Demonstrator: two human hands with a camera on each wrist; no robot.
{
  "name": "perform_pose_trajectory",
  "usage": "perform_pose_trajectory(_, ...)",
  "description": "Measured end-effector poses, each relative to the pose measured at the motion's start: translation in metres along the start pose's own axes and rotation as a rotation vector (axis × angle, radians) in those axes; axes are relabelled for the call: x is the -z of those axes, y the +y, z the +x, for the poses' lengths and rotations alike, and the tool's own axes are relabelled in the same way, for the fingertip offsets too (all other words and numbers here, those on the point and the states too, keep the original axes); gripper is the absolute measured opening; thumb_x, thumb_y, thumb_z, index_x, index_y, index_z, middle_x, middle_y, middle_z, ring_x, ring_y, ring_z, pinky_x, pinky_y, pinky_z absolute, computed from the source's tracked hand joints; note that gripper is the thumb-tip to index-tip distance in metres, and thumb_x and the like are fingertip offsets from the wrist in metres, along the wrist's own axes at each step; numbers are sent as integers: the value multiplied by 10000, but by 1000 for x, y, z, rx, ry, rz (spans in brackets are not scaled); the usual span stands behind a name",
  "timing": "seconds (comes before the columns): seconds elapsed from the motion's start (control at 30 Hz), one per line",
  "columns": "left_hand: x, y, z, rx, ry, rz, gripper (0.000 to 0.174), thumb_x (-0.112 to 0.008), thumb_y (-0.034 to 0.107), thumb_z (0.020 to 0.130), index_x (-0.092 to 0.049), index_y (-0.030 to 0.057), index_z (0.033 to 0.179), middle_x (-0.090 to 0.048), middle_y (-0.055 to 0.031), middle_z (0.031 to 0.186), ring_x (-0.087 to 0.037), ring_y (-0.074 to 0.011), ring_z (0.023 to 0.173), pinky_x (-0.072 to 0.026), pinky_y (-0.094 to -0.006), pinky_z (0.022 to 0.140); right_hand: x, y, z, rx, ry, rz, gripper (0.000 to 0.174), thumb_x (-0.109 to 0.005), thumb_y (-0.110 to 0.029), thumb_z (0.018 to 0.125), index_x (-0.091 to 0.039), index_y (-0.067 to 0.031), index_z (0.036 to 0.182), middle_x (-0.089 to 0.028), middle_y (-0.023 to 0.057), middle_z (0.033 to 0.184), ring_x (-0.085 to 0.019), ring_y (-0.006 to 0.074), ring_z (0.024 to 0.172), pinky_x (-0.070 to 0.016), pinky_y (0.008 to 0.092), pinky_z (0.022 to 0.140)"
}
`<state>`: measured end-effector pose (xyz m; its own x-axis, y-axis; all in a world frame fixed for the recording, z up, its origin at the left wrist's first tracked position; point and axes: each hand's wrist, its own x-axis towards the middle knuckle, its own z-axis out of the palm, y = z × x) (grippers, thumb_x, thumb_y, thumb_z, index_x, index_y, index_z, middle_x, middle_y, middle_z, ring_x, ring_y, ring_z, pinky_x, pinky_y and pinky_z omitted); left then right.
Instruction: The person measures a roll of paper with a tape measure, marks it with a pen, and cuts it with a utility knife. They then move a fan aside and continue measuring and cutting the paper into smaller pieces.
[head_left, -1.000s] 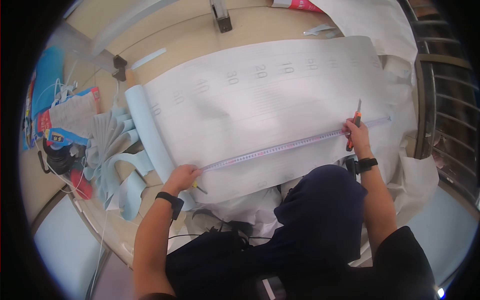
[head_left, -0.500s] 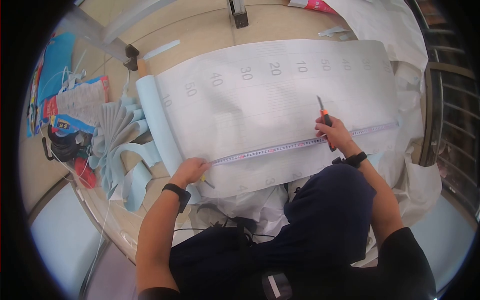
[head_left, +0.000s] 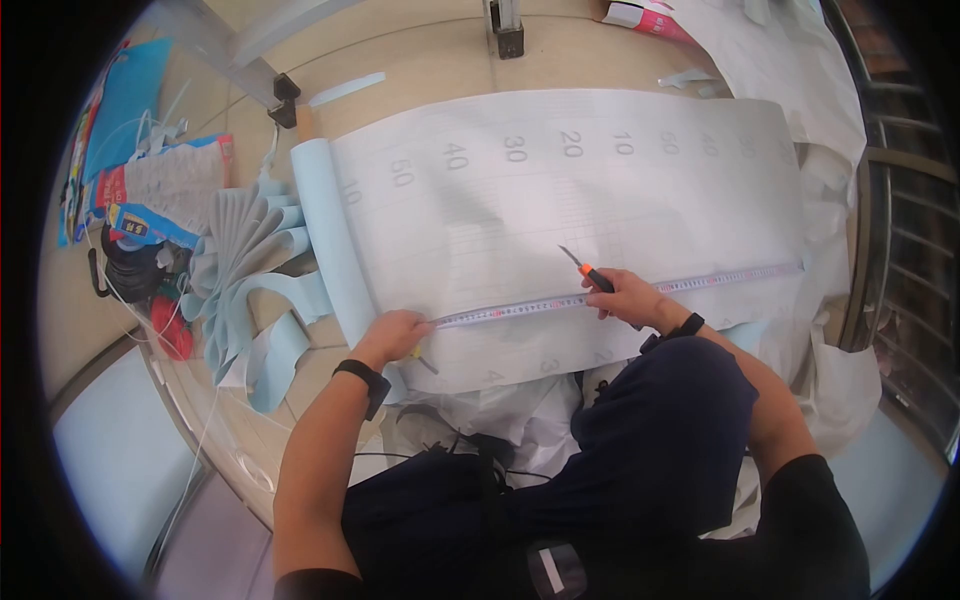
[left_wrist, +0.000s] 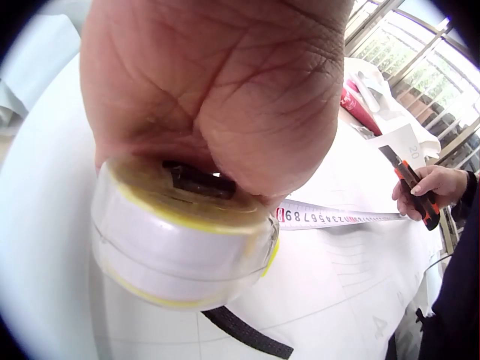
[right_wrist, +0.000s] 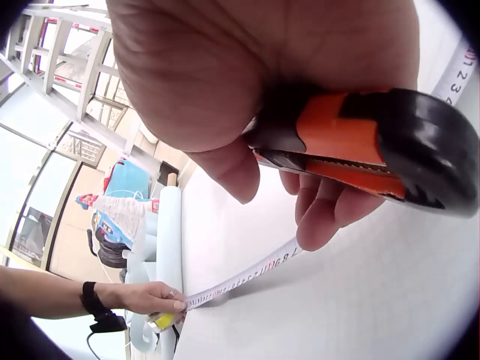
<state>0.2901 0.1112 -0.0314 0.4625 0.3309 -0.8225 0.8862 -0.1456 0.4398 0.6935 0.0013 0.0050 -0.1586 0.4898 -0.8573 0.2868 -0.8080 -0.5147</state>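
Note:
My left hand (head_left: 392, 338) grips a tape measure case (left_wrist: 184, 240), clear with yellow edges and a black strap, near the roll (head_left: 335, 220) of light blue-backed sheet. The extended tape blade (head_left: 520, 309) lies across the white sheet (head_left: 480, 220), which bears printed numbers, and reaches its right edge. My right hand (head_left: 630, 298) holds an orange and black utility knife (right_wrist: 341, 139) with its blade bared and pointing away up the sheet. Fingertips of that hand are at the tape, about midway along it; whether they touch it I cannot tell.
Left of the roll lie curled blue strips (head_left: 245, 240), a printed plastic bag (head_left: 175, 185) and a red item (head_left: 171, 327). Metal legs with black feet (head_left: 510, 42) stand beyond the sheet. Crumpled white material (head_left: 835, 370) and metal railings (head_left: 910, 210) are at the right.
My right hand has slid left along the tape with the knife, whose blade now points up and left. My left hand keeps its grip beside the roll. The head view has shifted slightly.

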Motion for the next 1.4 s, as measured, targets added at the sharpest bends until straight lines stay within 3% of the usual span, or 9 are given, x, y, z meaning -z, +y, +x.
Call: perform_pose_trajectory(1.4,-6,-6,4,-16,35,33,375,-549,382,935,-704,41,958,-675,-209,866,-638,-385,863,-494,-438,786,-13,-1,-2,-10,2,-17,416,-635,-239,869,-586,34,1180,-637,87,928,-654,161,751,-510,306,688)
